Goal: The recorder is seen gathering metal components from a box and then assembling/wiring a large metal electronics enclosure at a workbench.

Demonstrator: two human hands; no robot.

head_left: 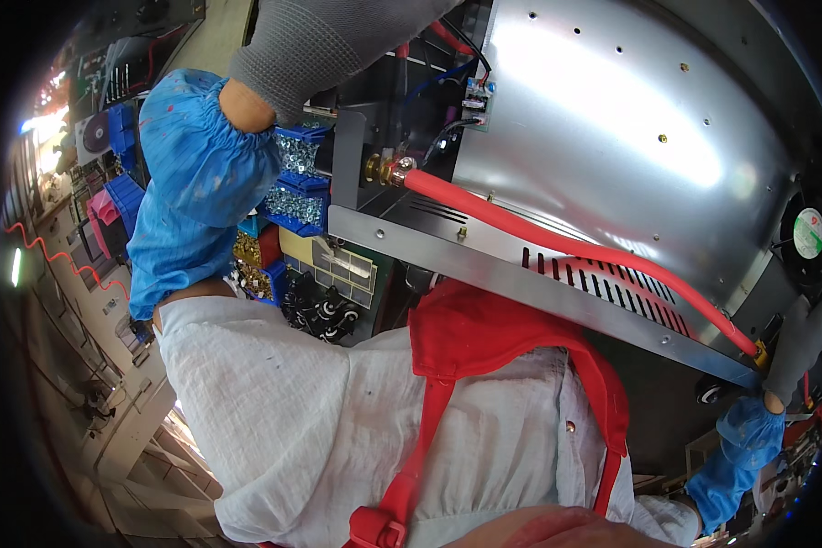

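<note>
A sheet-metal equipment chassis (539, 265) lies open in front of me, with a large bare metal panel (603, 100) inside it. A thick red hose (539, 239) runs along its near side, from a clamped brass fitting (384, 170) on the left to another brass fitting (760, 352) on the right. My left hand (338, 46), in a grey knit glove, reaches over the chassis's left end; its fingers run out at the top edge. My right hand (799, 342), gloved alike, is at the right end beside the right fitting. Its fingers are too dim to make out.
Left of the chassis stand blue bins (297, 205) of small metal hardware and a bin of brass-coloured parts (258, 265). Black knobs or casters (320, 310) lie nearby. A small board with wires (477, 100) sits by the panel, and a round fan (808, 233) at the right.
</note>
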